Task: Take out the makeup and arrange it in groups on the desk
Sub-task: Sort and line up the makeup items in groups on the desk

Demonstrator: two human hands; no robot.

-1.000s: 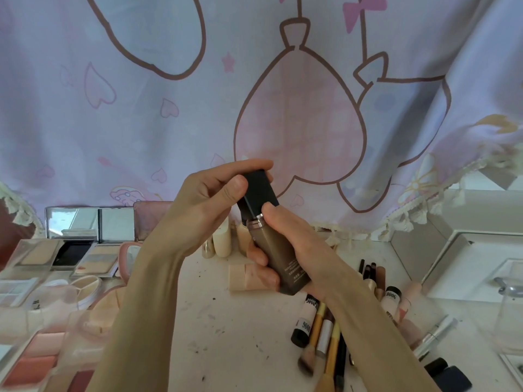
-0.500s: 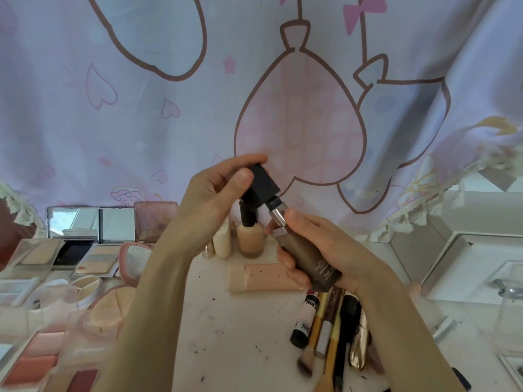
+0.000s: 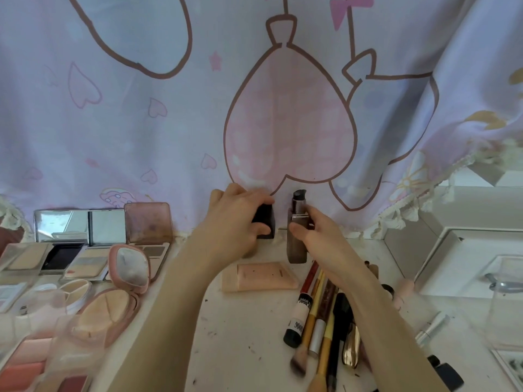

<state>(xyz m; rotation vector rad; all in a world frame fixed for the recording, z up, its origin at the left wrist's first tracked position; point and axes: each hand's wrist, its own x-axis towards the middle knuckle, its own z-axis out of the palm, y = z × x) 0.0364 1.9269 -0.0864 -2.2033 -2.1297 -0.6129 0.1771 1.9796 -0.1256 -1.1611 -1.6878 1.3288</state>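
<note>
A brown foundation bottle [image 3: 296, 244] with a bare pump top stands upright at the back of the desk. My right hand [image 3: 314, 230] holds it by the upper part. Just to its left, my left hand [image 3: 237, 219] grips the bottle's square black cap [image 3: 266, 222], off the bottle, low over the desk. A pink tube [image 3: 259, 276] lies flat in front of both. Other small bottles behind my left hand are mostly hidden.
Open palettes and compacts [image 3: 85, 258] crowd the desk's left side. Brushes, pencils and tubes [image 3: 319, 321] lie in a bunch at front right. A white box [image 3: 467, 258] stands at far right. A printed curtain [image 3: 254, 108] hangs behind the desk.
The cap came off the bottle. Both hands dropped from mid-air to the back of the desk, the right one setting the bottle upright, the left bringing the cap down beside it.
</note>
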